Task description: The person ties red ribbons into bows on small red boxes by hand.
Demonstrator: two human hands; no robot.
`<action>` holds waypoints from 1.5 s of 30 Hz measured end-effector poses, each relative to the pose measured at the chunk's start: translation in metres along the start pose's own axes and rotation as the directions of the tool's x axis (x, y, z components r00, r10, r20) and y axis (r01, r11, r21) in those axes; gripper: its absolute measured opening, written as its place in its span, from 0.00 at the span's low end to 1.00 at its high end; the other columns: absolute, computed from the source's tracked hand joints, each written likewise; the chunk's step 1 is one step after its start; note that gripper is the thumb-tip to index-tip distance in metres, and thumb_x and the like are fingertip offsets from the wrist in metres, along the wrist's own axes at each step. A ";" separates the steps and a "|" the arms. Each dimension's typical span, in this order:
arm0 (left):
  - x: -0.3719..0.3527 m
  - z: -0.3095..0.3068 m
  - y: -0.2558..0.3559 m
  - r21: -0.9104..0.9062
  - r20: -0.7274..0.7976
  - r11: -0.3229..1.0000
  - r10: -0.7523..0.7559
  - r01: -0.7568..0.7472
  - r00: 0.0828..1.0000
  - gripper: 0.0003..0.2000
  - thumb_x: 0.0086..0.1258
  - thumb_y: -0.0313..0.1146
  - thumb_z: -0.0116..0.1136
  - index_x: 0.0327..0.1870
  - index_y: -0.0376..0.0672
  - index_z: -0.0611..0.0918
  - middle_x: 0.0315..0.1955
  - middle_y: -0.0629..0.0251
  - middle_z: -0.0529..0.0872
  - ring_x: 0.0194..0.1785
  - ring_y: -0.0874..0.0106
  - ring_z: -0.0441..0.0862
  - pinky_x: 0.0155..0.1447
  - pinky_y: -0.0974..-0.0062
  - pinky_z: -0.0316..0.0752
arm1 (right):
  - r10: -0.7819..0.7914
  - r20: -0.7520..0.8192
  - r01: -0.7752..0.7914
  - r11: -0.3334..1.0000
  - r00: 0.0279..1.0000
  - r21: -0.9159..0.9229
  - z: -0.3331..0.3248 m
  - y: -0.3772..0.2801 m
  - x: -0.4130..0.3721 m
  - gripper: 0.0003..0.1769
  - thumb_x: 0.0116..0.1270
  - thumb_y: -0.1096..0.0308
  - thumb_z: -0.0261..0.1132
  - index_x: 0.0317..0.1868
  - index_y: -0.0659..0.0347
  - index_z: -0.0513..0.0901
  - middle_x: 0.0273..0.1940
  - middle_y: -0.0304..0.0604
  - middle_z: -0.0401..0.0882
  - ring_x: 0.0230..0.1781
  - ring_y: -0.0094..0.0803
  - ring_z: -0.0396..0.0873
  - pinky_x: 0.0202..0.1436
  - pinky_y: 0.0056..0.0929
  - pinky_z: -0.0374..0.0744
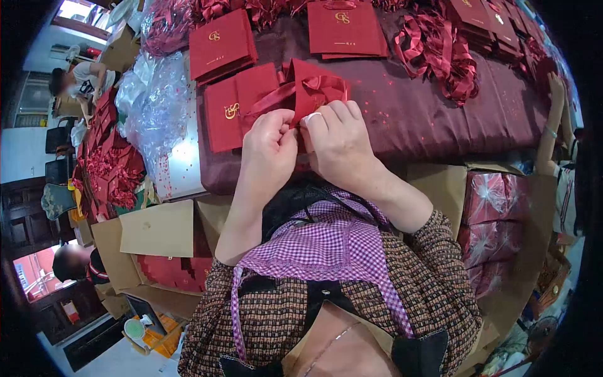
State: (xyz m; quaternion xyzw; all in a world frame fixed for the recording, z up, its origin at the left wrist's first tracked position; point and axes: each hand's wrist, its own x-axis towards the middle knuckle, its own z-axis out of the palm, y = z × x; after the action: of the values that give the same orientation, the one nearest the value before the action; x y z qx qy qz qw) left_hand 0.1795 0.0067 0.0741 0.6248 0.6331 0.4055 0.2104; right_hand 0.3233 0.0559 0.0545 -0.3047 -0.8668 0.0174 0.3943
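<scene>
A red paper gift bag (pixel 303 88) is held upright at the near side of the table, tilted towards me. My left hand (pixel 270 147) is closed in a pinch at its near left edge. On the other side, my right hand (pixel 339 138), with a white band on one finger, has its fingers curled over the bag. A shiny red ribbon (pixel 276 104) loops across the bag above both hands. The fingertips are partly hidden, so their exact hold on the ribbon cannot be seen. Just left lies another red gift bag (pixel 231 112) with gold lettering.
Stacked red bags (pixel 348 31) and a heap of red ribbons (pixel 436 56) lie on the dark red cloth (pixel 440 125). Open cartons (pixel 157 229) stand left and right below the table. Clear plastic (pixel 154 107) is bunched at left. Other people (pixel 88 78) are nearby; one arm (pixel 553 125) reaches in at right.
</scene>
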 end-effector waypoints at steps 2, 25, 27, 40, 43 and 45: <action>-0.001 0.002 0.001 0.047 -0.011 0.997 0.056 -0.055 0.998 0.11 0.63 0.17 0.56 0.47 0.32 0.81 0.30 0.68 0.81 0.32 0.83 0.75 0.38 0.83 0.73 | -0.021 0.018 0.021 1.000 1.000 -0.021 -0.001 0.000 0.000 0.07 0.48 0.69 0.60 0.28 0.59 0.72 0.27 0.44 0.71 0.32 0.39 0.71 0.40 0.37 0.68; 0.013 -0.018 0.000 -0.079 0.195 0.978 0.205 -0.193 0.959 0.11 0.63 0.17 0.54 0.47 0.31 0.81 0.32 0.61 0.79 0.39 0.71 0.78 0.45 0.78 0.72 | 0.089 -0.155 -0.032 0.941 0.984 0.336 -0.005 0.015 -0.010 0.11 0.46 0.78 0.68 0.31 0.59 0.77 0.28 0.41 0.77 0.33 0.39 0.76 0.39 0.37 0.70; 0.014 -0.016 -0.002 -0.089 0.204 0.973 0.228 -0.214 0.952 0.10 0.61 0.16 0.55 0.43 0.30 0.80 0.31 0.58 0.78 0.39 0.67 0.78 0.45 0.76 0.72 | 0.090 -0.174 -0.025 0.939 0.981 0.344 -0.004 0.014 -0.014 0.11 0.46 0.79 0.68 0.32 0.59 0.78 0.29 0.41 0.77 0.34 0.38 0.77 0.39 0.36 0.70; 0.004 -0.019 0.012 -0.071 0.256 0.925 0.379 -0.374 0.889 0.04 0.57 0.19 0.52 0.33 0.32 0.76 0.33 0.52 0.76 0.41 0.54 0.75 0.48 0.63 0.72 | -0.299 0.151 0.241 0.917 0.942 0.318 -0.051 0.035 0.024 0.18 0.59 0.63 0.67 0.50 0.56 0.81 0.49 0.43 0.79 0.55 0.39 0.75 0.66 0.46 0.64; 0.005 -0.025 0.004 -0.076 0.328 0.943 0.331 -0.324 0.885 0.04 0.58 0.19 0.52 0.34 0.32 0.77 0.32 0.53 0.76 0.40 0.54 0.76 0.42 0.64 0.72 | -0.323 0.190 0.243 0.904 0.927 0.351 -0.053 0.038 0.025 0.10 0.57 0.65 0.68 0.40 0.56 0.81 0.37 0.39 0.76 0.48 0.37 0.76 0.68 0.47 0.64; 0.002 -0.027 0.003 -0.118 0.350 0.950 0.313 -0.290 0.883 0.04 0.58 0.19 0.52 0.34 0.32 0.77 0.31 0.54 0.76 0.39 0.55 0.76 0.42 0.64 0.72 | -0.359 0.227 0.239 0.873 0.905 0.426 -0.054 0.037 0.022 0.09 0.57 0.65 0.68 0.37 0.56 0.80 0.35 0.38 0.75 0.45 0.36 0.76 0.68 0.47 0.64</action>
State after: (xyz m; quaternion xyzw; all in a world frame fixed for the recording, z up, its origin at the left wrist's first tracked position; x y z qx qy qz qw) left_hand 0.1603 0.0014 0.0930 0.7731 0.4652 0.3299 0.2777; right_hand 0.3685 0.0871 0.0962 -0.0748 -0.9324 0.1727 0.3087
